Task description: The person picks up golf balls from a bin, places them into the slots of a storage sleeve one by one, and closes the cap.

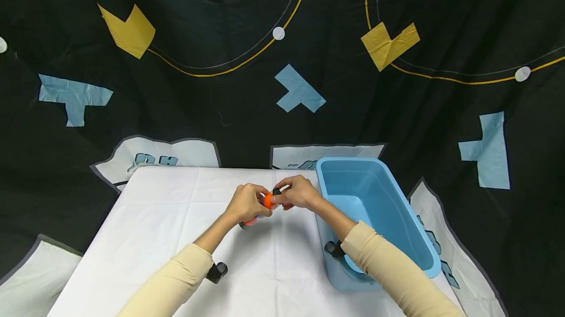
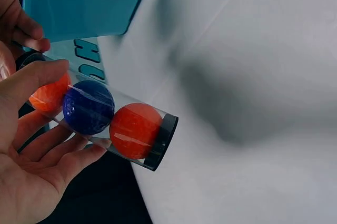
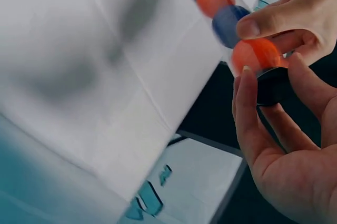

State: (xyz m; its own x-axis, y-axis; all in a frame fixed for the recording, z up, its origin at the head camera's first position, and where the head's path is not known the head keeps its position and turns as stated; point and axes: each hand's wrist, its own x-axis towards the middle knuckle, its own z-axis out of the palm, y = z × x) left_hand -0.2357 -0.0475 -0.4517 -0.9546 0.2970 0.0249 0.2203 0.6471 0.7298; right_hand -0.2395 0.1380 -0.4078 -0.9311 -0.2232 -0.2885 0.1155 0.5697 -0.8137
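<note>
A clear tube (image 1: 260,211) with black end caps holds an orange ball, a blue ball (image 2: 88,107) and another orange ball (image 2: 136,130) in a row. My left hand (image 1: 248,202) grips the tube round its middle, thumb over the top, above the white table. My right hand (image 1: 296,192) pinches the black cap (image 3: 271,84) at the tube's upper end, next to an orange ball (image 3: 256,56). The other capped end (image 2: 160,142) points down and away, free of both hands.
An open light-blue plastic bin (image 1: 371,194) stands on the right side of the table, with nothing visible inside. The white tablecloth (image 1: 176,219) spreads to the left and front. A black cloth with yellow and blue patches lies beyond the table.
</note>
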